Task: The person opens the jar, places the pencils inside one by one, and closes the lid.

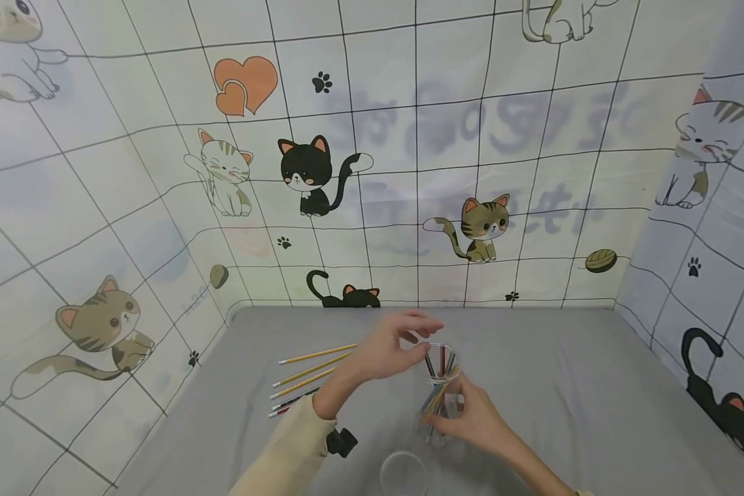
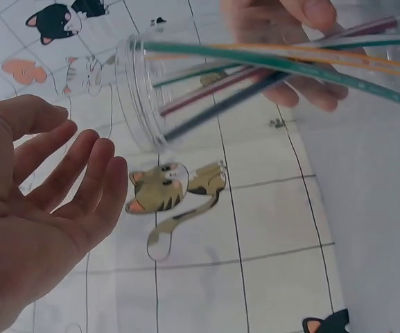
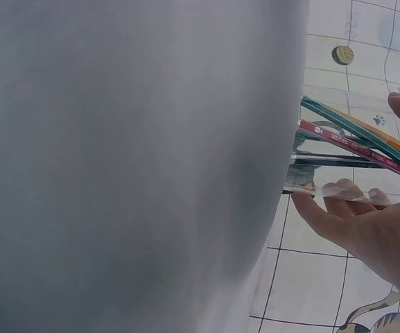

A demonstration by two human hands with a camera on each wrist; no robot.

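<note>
Nearest the head camera, I record a clear round object [image 1: 404, 474] on the grey surface [image 1: 533, 399]; from my remote station I cannot tell whether it is a lid or a cup. To its left, a cream sleeve [image 1: 288, 448] covers the left forearm, and a black device [image 1: 345, 441] sits at the wrist.

Just beyond, I find the right hand [image 1: 474, 417] clamped on the lower part of a clear jar [image 2: 138, 104], thumb on one side and fingers on the other. The jar stands mouth upward, right of centre on my feed; I cannot confirm whether its base touches the surface. It holds several slanting pencils, among them a teal pencil [image 2: 283, 67], an orange pencil [image 2: 366, 60] and a red pencil [image 3: 345, 143] bearing white lettering.

The left hand [image 1: 386, 351] is beside the jar's rim, holding nothing. Its fingers are loosely bent and slightly apart; the left wrist view shows the palm facing the mouth.

Left of that hand, I count three yellow pencils [image 1: 310, 370] lying side by side, with darker pencils [image 1: 294, 400] nearer me. Farthest off is a white gridded backdrop [image 1: 390, 200] printed with cats.
</note>
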